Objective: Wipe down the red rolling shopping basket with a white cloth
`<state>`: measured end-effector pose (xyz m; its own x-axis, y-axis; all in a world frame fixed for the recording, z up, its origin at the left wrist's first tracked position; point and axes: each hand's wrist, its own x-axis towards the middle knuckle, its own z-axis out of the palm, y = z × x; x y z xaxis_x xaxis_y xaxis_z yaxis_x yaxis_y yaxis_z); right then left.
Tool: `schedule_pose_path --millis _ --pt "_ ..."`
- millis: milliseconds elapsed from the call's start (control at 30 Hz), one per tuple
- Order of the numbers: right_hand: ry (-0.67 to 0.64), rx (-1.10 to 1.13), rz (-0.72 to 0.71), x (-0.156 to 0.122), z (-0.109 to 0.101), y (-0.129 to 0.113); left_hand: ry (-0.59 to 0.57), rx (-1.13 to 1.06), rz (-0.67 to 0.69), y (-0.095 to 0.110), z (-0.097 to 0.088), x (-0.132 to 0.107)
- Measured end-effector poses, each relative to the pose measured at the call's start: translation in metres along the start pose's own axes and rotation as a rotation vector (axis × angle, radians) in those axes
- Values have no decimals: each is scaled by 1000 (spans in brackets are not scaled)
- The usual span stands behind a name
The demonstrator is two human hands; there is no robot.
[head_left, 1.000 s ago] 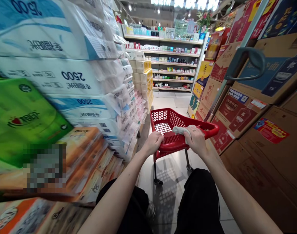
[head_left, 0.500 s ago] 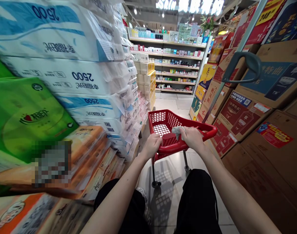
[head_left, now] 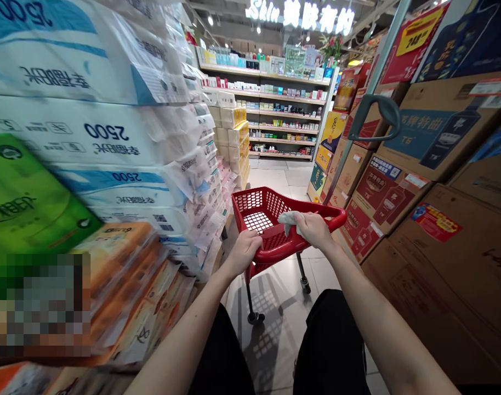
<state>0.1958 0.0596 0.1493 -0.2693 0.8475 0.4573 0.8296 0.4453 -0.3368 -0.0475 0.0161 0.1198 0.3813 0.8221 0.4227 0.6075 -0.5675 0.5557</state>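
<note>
A red plastic shopping cart on dark legs with casters stands right in front of me, turned a little to the left. My left hand is closed round the left side of its handle bar. Farther right on the same bar my right hand is closed too, pressing a crumpled greyish-white cloth against it. Part of the cloth is hidden under the fingers. Through the lattice of the basket the pale floor shows.
Stacked packs of tissue paper line the left side closely. On the right, cardboard cartons are piled high, with a grey-handled pole before them. Ahead, tiled floor leads to shelves of small goods.
The cart and both hands have shifted left in view. The tissue packs on the left slide toward the edge, and more of the right-hand cartons shows. Both hands keep their grip.
</note>
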Motion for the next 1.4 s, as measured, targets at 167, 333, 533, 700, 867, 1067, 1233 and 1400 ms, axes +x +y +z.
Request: schedule_pose_path --millis 167,333,533,700,867,1067,1233,1400 --pt "122 4 -54 -12 5 8 25 64 -22 6 9 9" --pt "193 68 -192 -36 4 3 -75 129 -1 3 6 15" --pt "8 39 -64 1 -13 23 -168 182 31 5 6 24" --pt "79 -41 55 15 -6 37 -157 202 49 10 13 32" --pt "228 -14 -29 -13 9 25 -212 220 16 10 13 42" --pt "323 -13 -28 -53 24 -12 -227 259 -66 8 13 48" --pt "342 -70 -8 -77 38 -28 -175 163 8 0 18 50" --pt "305 -85 -37 -63 27 -9 -189 108 96 -2 17 50"
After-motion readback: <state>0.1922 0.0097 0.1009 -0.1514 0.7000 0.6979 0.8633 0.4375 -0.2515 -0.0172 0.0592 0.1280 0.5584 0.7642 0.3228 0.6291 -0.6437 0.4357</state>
